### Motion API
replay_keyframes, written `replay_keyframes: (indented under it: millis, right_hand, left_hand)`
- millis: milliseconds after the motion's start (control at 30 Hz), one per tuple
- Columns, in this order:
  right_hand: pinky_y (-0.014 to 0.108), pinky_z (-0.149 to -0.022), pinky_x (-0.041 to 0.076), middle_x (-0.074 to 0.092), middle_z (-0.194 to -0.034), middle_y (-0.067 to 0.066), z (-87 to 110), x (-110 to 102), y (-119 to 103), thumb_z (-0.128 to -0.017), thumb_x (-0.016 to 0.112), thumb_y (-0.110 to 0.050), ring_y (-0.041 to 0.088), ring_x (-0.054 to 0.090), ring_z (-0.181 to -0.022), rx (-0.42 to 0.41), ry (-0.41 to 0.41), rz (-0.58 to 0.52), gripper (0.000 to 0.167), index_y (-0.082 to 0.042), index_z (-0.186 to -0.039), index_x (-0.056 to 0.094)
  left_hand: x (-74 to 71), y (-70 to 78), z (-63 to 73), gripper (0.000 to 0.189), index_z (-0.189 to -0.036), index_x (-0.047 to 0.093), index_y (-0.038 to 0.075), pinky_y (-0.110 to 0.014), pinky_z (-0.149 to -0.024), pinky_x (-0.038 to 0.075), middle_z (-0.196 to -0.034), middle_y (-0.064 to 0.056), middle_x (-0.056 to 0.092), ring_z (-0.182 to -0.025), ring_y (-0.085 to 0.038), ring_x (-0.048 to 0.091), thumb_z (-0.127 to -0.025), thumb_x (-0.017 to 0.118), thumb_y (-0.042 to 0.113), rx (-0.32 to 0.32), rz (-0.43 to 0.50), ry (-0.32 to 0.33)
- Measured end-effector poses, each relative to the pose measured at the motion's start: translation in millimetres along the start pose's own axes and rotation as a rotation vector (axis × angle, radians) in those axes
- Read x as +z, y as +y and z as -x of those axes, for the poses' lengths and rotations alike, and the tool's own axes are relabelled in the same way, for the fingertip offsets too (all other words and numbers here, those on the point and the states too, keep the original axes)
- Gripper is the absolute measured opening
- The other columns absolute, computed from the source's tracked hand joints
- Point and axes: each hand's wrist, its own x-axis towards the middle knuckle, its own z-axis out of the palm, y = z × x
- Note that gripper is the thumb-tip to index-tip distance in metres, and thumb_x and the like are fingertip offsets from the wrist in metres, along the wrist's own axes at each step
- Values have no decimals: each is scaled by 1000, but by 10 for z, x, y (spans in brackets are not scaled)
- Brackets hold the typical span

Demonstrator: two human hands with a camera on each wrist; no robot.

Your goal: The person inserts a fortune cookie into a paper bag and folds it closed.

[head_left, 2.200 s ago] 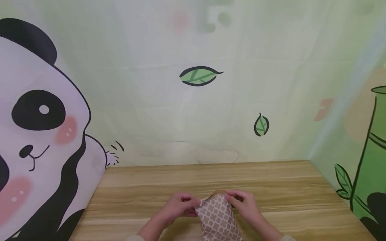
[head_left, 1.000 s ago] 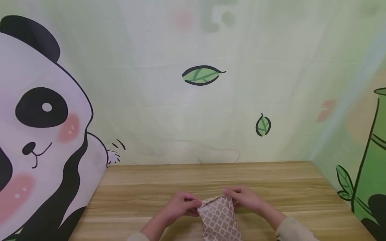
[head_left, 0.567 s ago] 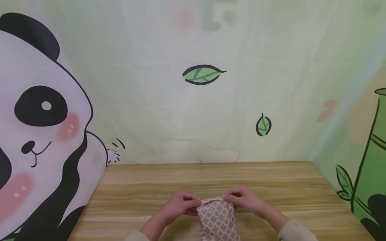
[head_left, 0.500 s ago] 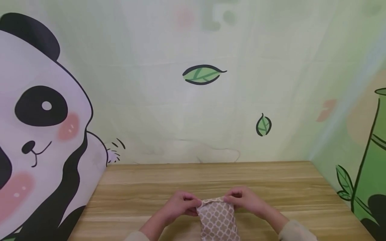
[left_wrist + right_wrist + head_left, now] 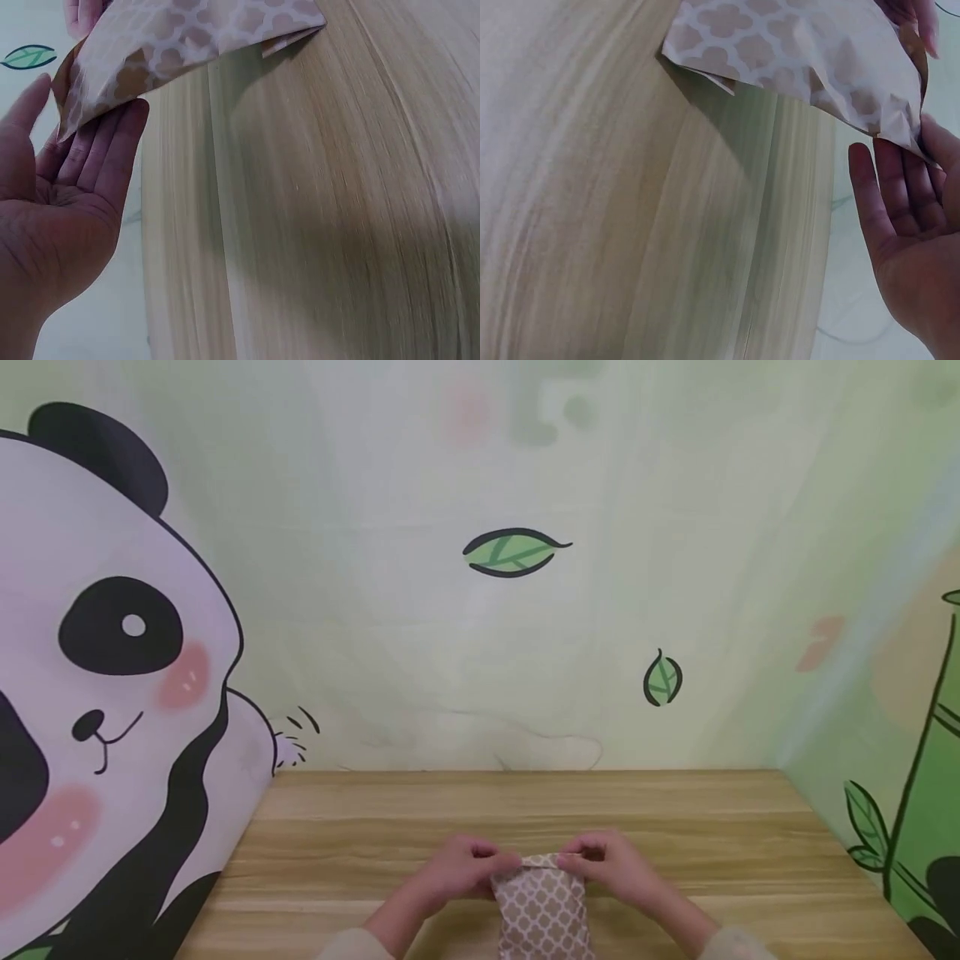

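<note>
A brown paper bag (image 5: 542,914) with a white lattice print stands at the near middle of the table, its lower part cut off by the head view's edge. Along its top runs a narrow folded strip. My left hand (image 5: 465,867) pinches the top left corner between thumb and fingers; my right hand (image 5: 611,868) pinches the top right. In the left wrist view, the fingers of that hand lie behind the patterned paper bag (image 5: 180,37). From the right wrist, the bag's side (image 5: 802,60) shows creases near the thumb.
A wood-grain table (image 5: 337,852) reaches back to a pale green cloth wall (image 5: 375,610) with printed leaves. On the left is a large printed panda (image 5: 150,610); a green bamboo print (image 5: 930,793) is on the right.
The bag's mouth, gaping at first, has become a flat folded strip. My right hand shifted its hold on the corner, and my left hand slid inward to the right along the top edge.
</note>
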Motion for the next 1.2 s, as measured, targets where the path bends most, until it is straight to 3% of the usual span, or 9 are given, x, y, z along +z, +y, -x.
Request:
replay_keyframes:
  millis: [200, 433, 767, 967, 1200]
  right_hand:
    - [29, -72, 63, 76, -97, 11, 29, 23, 6, -102, 73, -15, 12, 69, -82, -36, 25, 6, 20, 4, -106, 77]
    - [29, -75, 62, 77, -100, 11, 84, -3, 53, -101, 73, -11, 11, 69, -86, -99, 1, -1, 15, 1, -107, 79]
    - [28, -88, 56, 78, -112, -1, 4, -36, -89, -104, 71, -25, 10, 70, -102, -117, -114, 200, 27, -7, -124, 77]
    - [24, -75, 57, 78, -96, 0, -71, -5, -169, -103, 73, -20, 6, 68, -85, -156, -154, 214, 17, -6, -110, 80]
    - [22, -68, 55, 75, -87, -2, -97, 53, -172, -100, 75, -14, 4, 64, -76, -162, -122, 204, 9, -7, -100, 80]
  left_hand:
    - [44, 15, -16, 21, -103, 81, 0, -36, -75, 66, -90, -8, 79, -78, -16, 74, -98, 79, 21, 23, -42, 15]
    - [33, 30, -9, 19, -103, 81, -2, -38, -76, 66, -90, -7, 79, -78, -15, 73, -99, 78, 16, 48, -80, 0]
    - [43, 38, -2, 16, -96, 80, -2, -22, -68, 58, -85, -1, 76, -76, -9, 67, -98, 78, 13, 121, -130, 4]
    - [68, 62, -6, 16, -94, 80, -2, -18, -65, 55, -83, -1, 75, -73, -7, 65, -97, 78, 13, 158, -154, 8]
    - [71, 144, -44, 15, -98, 82, 4, -21, -65, 53, -87, -1, 77, -74, -8, 66, -94, 81, 18, 189, -259, 13]
